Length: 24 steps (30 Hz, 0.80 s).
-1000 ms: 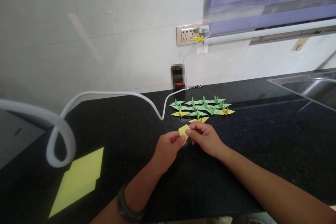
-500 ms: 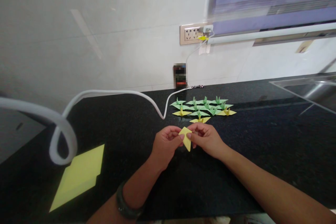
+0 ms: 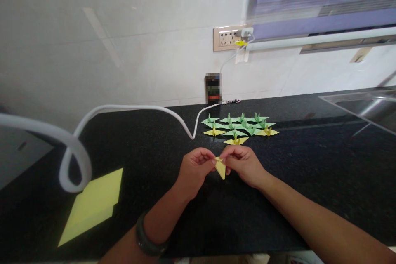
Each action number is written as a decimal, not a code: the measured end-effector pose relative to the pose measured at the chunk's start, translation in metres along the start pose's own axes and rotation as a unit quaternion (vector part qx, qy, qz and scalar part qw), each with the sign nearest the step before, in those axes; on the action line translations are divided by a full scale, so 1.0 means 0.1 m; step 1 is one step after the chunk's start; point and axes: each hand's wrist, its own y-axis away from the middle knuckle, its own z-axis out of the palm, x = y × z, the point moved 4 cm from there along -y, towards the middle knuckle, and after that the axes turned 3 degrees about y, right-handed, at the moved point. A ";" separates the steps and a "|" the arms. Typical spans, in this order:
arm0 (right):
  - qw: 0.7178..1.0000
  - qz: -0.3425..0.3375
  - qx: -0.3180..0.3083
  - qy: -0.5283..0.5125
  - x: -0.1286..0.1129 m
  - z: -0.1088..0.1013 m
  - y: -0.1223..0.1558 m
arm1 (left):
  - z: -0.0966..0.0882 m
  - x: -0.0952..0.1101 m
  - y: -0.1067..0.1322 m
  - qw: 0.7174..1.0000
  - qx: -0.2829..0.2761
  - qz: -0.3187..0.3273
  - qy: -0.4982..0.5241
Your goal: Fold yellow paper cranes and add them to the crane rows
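A piece of folded yellow paper (image 3: 220,169) is held between the two hands, above the middle of the black counter (image 3: 139,144). Its left side is pinched between the thumb and fingers of the left hand (image 3: 194,173), its right side between those of the right hand (image 3: 244,163). The fingertips of both hands are brought close together at the upper end of the paper, where a fold is shown; the lower end is left uncovered and is tapered to a point directed at the counter's front edge. Whether the counter is touched by the hands cannot be told. A dark bracelet (image 3: 149,239) is worn on the left wrist.

Just beyond the fingers, toward the back edge, a close cluster of paper cranes is set out — green cranes (image 3: 244,125) for the most part, with yellow cranes (image 3: 236,141) at the near side. The nearest yellow one is placed just behind the right hand.

Overlapping yellow sheets (image 3: 96,202) are laid near the front left corner, well apart from the left hand, and are partly overhung by a looped white cable (image 3: 133,108). At the back edge, a dark object (image 3: 213,88), blurred by pixels, is leaned against the wall (image 3: 154,62) — below a socket (image 3: 227,38). A metal sink (image 3: 377,109) is set into the right end.
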 end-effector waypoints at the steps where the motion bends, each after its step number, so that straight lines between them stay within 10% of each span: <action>1: 1.000 -0.004 0.002 0.002 -0.01 -0.01 0.00 | 0.00 -0.01 0.00 1.000 -0.004 -0.012 0.012; 8: 0.992 -0.085 -0.006 0.090 -0.11 -0.02 0.01 | 0.01 -0.05 0.00 0.996 -0.036 -0.075 -0.019; 24: 0.992 -0.001 -0.035 0.124 -0.05 0.02 0.00 | -0.08 -0.01 -0.03 0.980 0.016 0.076 -0.180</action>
